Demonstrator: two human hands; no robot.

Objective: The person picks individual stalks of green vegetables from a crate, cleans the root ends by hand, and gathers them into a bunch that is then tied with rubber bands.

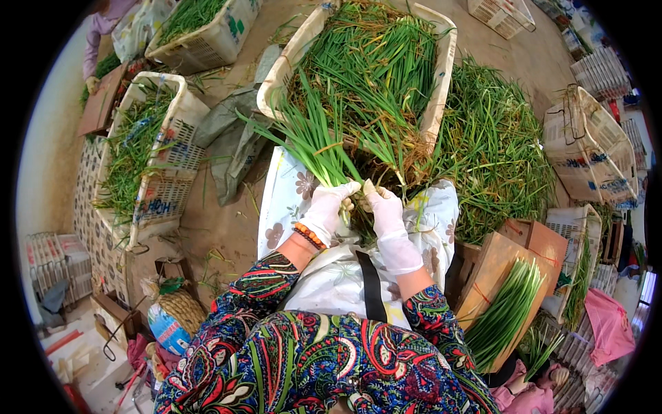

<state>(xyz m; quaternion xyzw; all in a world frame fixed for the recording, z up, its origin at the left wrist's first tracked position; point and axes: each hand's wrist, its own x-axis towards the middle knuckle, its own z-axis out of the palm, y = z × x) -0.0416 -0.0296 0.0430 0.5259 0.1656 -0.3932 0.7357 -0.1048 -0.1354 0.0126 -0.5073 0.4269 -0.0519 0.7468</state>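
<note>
Over my lap, my left hand (pixel 334 205), in a thin white glove, is closed round the lower ends of a bunch of green chives (pixel 310 146). The leaves fan up and left from my fist, over the rim of a white plastic crate (pixel 276 83). Close beside it, my gloved right hand (pixel 383 208) pinches at the pale stalk ends, its fingertips almost touching the left hand. What exactly sits between those fingertips is too small to make out. The crate in front holds a tangle of green chives with brown, dry strands (pixel 414 157).
Loose greens (pixel 493 145) are heaped right of the crate. A wooden board (pixel 483 276) carries neat chives (pixel 507 314) at my right. Another filled crate (pixel 165 172) stands left, near a grey sack (pixel 231 141). A co-worker's purple sleeve (pixel 93 45) shows far left; pink sleeves (pixel 531 393) lower right.
</note>
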